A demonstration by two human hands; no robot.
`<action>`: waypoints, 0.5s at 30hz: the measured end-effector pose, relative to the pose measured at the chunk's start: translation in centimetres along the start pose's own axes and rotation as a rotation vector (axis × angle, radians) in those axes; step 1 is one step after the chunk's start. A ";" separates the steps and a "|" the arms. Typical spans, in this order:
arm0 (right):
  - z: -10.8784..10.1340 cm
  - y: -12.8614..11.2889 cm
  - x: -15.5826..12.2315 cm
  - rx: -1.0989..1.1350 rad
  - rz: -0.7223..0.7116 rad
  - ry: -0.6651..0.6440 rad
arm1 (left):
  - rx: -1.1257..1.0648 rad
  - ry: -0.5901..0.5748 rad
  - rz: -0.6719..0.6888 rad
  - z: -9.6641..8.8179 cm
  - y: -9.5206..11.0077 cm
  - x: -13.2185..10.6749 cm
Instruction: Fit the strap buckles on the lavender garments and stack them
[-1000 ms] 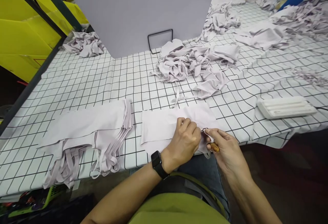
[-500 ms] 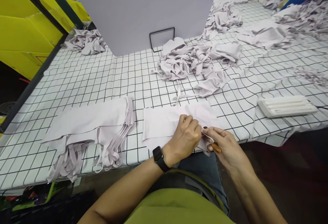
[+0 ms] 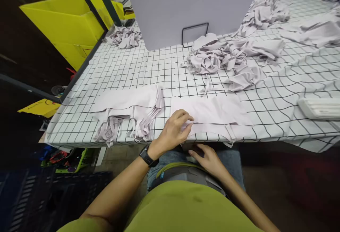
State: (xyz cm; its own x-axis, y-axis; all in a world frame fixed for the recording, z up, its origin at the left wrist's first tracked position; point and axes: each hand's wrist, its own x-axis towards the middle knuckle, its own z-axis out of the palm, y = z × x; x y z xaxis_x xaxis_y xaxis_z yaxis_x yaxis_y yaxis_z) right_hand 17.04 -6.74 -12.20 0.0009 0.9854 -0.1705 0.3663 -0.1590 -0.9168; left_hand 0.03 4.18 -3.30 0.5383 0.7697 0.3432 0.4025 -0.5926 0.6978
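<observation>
Left hand [image 3: 175, 128], fingertips narrowly parted, seemingly steadies a pale garment [image 3: 212, 108] at the front of the table [image 3: 164, 62]; the right hand [image 3: 207, 158], below, has an unclear hold. Next likely needs light fingers.

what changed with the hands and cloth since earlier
The left hand moved leftward along the flat pale-pink fabric piece; the right hand left and down to the near edge of the white checked table. Its brown-handled tool is out of sight; whether released is unclear. The layered pale-pink fabric stack stayed put.
</observation>
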 end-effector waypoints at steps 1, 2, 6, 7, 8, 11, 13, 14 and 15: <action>1.0 0.1 0.9 0.007 -0.028 -0.032 | -0.007 -0.010 0.012 0.0 -0.2 -0.5; 1.7 0.1 1.6 0.015 -0.055 -0.067 | -0.005 -0.024 0.022 0.1 -0.4 -0.9; 1.9 -1.6 1.4 0.019 -0.159 -0.176 | 0.061 -0.104 0.072 0.4 -1.1 -1.7; 1.3 -2.0 0.6 0.012 -0.176 -0.191 | 0.090 -0.117 0.089 0.4 -1.2 -1.8; 0.6 -2.3 -0.5 0.005 -0.187 -0.201 | 0.117 -0.125 0.102 0.4 -1.2 -1.8; -1.7 -2.7 -3.9 -0.127 -0.253 -0.164 | 0.183 -0.123 0.125 0.5 -1.2 -1.9; -2.8 -2.5 -5.5 -0.319 -0.337 -0.081 | 0.207 -0.109 0.133 0.7 -1.1 -2.0; -3.0 -2.3 -5.8 -0.407 -0.372 -0.042 | 0.211 -0.101 0.134 0.7 -1.1 -2.0; -3.1 -2.2 -5.8 -0.453 -0.391 -0.018 | 0.211 -0.095 0.134 0.8 -1.1 -2.1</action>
State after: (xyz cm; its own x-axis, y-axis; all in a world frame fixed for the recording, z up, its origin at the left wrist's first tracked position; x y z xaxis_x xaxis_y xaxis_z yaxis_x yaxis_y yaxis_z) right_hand 19.13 -11.90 -8.09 -0.2283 0.9636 0.1392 0.6963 0.2615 -0.6685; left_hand -0.92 3.05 -5.28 0.6603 0.6613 0.3558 0.4630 -0.7316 0.5005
